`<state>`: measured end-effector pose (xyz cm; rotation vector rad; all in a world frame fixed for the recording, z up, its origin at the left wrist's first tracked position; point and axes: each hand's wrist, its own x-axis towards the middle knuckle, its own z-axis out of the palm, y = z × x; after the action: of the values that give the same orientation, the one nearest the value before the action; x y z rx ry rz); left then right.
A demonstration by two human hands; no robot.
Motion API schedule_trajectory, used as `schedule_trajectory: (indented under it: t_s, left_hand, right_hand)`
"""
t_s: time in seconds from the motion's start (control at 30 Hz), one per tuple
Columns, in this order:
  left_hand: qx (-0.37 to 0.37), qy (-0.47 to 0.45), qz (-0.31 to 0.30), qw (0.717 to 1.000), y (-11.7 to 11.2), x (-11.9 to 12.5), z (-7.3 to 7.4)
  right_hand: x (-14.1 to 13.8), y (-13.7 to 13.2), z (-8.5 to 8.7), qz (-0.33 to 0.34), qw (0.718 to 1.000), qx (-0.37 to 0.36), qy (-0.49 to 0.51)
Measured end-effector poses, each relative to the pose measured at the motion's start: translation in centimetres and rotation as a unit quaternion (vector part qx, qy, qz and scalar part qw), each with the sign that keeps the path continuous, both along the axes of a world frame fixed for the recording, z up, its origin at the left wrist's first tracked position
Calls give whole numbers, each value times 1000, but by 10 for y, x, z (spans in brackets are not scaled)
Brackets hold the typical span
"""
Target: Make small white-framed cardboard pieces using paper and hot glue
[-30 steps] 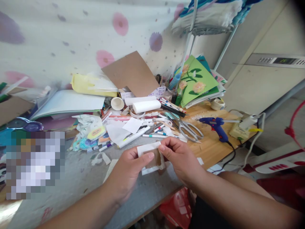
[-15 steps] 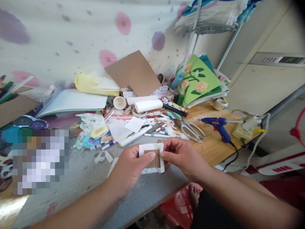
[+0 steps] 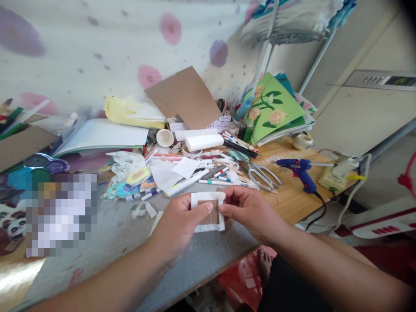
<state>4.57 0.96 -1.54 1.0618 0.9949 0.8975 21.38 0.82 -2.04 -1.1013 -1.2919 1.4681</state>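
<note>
Both of my hands hold one small white paper square with a brown cardboard piece at its middle, just above the near edge of the grey mat. My left hand pinches its left side, thumb lying across the brown part. My right hand pinches its right edge with curled fingers. Behind the paper lie a white marker, several pens and paper scraps.
Scissors and a blue glue gun with its cord lie on the wooden tabletop at the right. Further back are white paper rolls, a paper cup, a leaning brown card, a green flower card and a tape roll.
The paper square has turned flatter towards me and sits more squarely between both hands. The view has shifted slightly; the hands keep the same grips.
</note>
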Motion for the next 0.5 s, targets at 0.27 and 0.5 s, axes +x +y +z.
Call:
schedule_trajectory:
  t_s: [0.27, 0.5]
  left_hand:
    - [-8, -34, 45, 998, 0, 2, 0]
    - [-49, -91, 86, 991, 1, 6, 2]
  right_hand:
    - [6, -4, -2, 41, 997, -25, 68]
    - [7, -9, -1, 74, 995, -61, 35]
